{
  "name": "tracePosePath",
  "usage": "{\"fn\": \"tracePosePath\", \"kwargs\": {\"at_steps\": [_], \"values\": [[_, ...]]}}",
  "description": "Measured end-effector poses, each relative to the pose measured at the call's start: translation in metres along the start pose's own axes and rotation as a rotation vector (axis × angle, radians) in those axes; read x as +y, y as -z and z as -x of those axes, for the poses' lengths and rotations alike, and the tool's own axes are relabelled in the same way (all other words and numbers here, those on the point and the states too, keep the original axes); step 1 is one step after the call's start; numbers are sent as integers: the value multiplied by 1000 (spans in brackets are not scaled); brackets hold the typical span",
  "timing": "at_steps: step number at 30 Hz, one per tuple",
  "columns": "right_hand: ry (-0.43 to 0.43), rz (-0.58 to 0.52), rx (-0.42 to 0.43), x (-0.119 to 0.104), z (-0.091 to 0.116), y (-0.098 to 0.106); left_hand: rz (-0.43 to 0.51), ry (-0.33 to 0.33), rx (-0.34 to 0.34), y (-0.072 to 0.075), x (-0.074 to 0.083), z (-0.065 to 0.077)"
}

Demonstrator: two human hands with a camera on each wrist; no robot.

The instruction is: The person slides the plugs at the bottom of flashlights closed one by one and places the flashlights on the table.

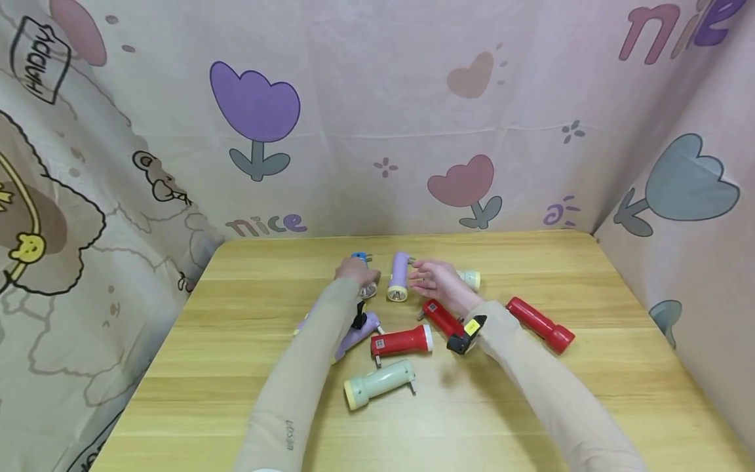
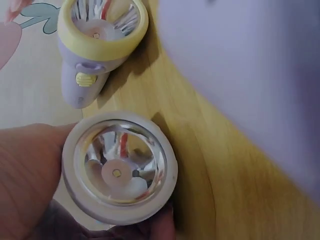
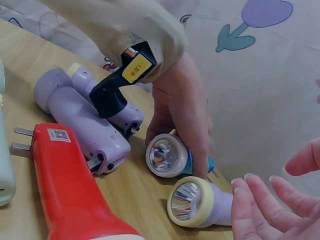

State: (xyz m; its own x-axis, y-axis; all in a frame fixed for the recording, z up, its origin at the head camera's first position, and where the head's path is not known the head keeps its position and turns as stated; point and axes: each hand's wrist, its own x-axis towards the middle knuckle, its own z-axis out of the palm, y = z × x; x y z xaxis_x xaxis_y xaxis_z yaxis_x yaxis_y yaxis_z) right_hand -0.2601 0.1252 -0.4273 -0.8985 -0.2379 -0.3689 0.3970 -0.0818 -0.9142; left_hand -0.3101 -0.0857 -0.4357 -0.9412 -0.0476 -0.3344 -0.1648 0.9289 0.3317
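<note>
My left hand (image 1: 352, 270) grips a blue flashlight (image 3: 163, 155) with a whitish rim near the back of the table. In the left wrist view its round lens faces the camera, with the fingers around its body. Just right of it lies a purple flashlight (image 1: 399, 272) with a yellow head, its metal plug prongs folded out. My right hand (image 1: 438, 278) hovers beside that purple flashlight, fingers spread and loosely bent, holding nothing. Behind the right hand, a pale green flashlight (image 1: 470, 280) is partly hidden.
Three red flashlights lie about: one centre (image 1: 402, 341), one under the right wrist (image 1: 442, 318), one right (image 1: 539, 324). A light green flashlight (image 1: 380, 382) lies in front. Two purple flashlights (image 3: 85, 115) lie by the left forearm, partly hidden. A printed curtain (image 1: 354, 183) surrounds the wooden table (image 1: 194, 367).
</note>
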Motion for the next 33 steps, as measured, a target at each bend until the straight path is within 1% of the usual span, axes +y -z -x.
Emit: {"fn": "tracePosePath", "kwargs": {"at_steps": [4,6,8,10,13,15,18,20,24,26,28,33], "values": [[8,27,-3,-1,1,-3,-35,-9,-10,-1,-2,-10],[6,37,-5,-1,1,-4,-55,-23,-3,-1,-4,-13],[2,33,-8,-1,2,-5,-47,-25,-10,-1,-5,-14],[2,25,-15,-2,2,-5,-36,-26,-9,0,-5,-12],[4,13,-18,-4,3,-4,15,-9,-15,6,-2,-4],[6,16,-15,-5,3,-4,45,-4,-7,9,-1,2],[6,4,7,-6,3,-4,83,-19,17,16,1,11],[16,-6,31,-7,3,-5,125,-29,31,20,2,15],[42,-45,90,-12,2,-8,201,-55,62,29,5,23],[57,-57,114,-15,2,-9,219,-75,85,32,6,26],[70,-78,130,-18,0,-8,207,-113,117,35,8,28],[88,-133,133,-23,2,-7,234,-174,139,42,10,37]]}}
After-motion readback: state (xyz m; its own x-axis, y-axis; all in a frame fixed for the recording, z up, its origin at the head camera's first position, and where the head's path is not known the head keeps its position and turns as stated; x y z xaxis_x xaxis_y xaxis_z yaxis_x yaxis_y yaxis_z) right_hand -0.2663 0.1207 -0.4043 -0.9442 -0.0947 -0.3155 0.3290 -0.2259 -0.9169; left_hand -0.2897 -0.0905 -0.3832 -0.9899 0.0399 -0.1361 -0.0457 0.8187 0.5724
